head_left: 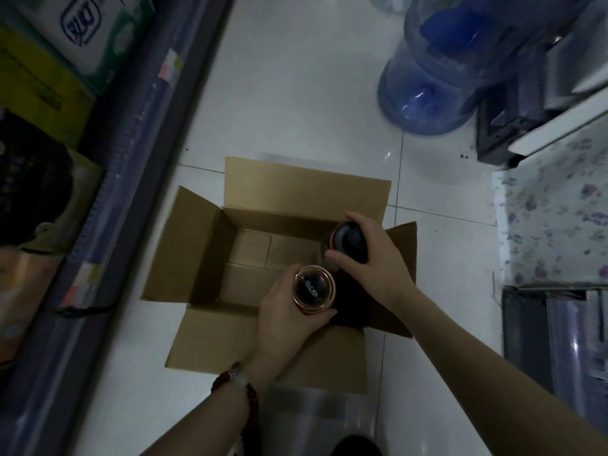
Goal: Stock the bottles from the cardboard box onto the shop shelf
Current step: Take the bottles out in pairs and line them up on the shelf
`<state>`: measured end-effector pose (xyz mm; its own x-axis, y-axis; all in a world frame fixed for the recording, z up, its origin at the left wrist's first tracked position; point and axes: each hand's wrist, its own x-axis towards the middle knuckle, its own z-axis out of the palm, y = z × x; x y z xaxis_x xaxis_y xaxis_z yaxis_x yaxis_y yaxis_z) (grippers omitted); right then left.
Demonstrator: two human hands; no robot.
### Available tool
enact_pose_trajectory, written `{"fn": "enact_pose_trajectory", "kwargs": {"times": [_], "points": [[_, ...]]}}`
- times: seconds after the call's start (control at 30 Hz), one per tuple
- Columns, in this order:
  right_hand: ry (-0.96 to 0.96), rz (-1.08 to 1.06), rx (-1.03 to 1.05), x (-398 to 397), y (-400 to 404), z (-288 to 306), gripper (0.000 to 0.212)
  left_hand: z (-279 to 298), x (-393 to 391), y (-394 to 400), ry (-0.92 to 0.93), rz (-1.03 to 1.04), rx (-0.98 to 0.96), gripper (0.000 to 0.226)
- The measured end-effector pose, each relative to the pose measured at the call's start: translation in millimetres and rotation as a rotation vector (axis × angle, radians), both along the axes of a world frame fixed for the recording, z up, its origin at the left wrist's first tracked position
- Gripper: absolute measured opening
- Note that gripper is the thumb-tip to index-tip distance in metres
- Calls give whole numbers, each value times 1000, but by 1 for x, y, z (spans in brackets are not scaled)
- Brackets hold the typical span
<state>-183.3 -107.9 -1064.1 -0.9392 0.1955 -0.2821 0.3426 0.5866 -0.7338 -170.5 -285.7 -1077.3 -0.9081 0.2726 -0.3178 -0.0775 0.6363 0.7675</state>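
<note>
Item, cardboard box [210,337]: brown, standing on the white tiled floor [296,93] with all four flaps folded outward; its bare cardboard bottom shows across the left and middle of the interior; the right side of the interior is dark and what it holds cannot be told. Item, left hand [289,320]: forearm entering from the lower edge and rising toward the box, wrist carrying a dark red beaded bracelet [237,383]; fingers and thumb curled round a copper-rimmed bottle [314,288], seen from above with a dark top inside the rim; this bottle is held upright over the near right part of the box. Item, right hand [371,261]: forearm entering from the lower right corner and reaching diagonally up and left; palm turned down, thumb on the near side and fingers wrapped over the far side of a dark-capped bottle [350,243]; this bottle is held upright at the far right corner of the box, just beyond the copper-rimmed one; the two hands lie close together, whether they touch cannot be told. Item, shop shelf [108,199]: grey edge running along the left, bearing price labels and packaged goods. Item, large blue water bottle [437,67]: standing on the floor beyond the box, well apart from it. Item, floral-patterned surface [552,205]: at the right edge.
</note>
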Motion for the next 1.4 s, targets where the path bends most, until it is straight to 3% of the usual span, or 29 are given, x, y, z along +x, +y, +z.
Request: {"fn": "enact_pose_trajectory", "kwargs": {"times": [0.17, 0.37, 0.6, 0.8, 1.03, 1.17, 1.4], "points": [[48, -53, 124, 5, -5, -9, 83, 2, -11, -23, 69, 95, -47, 71], [27, -260, 91, 5, -19, -11, 85, 13, -24, -36, 63, 141, -55, 71], [65, -347, 67, 3, -18, 57, 71, 79, -37, -30, 78, 181, -37, 67], [135, -289, 36, -4, -7, 177, 62, 195, -58, -17, 122, 205, -1, 78], [202, -321, -31, -2, 11, 378, 65, 373, -77, 13, 75, 144, 186, 86], [237, -324, -27, -1, 36, 491, 53, 473, -89, 42, 98, 99, 287, 68], [379, -433, 28, 8, 74, 656, 54, 631, -109, 90, 176, -130, 430, 51]]}}
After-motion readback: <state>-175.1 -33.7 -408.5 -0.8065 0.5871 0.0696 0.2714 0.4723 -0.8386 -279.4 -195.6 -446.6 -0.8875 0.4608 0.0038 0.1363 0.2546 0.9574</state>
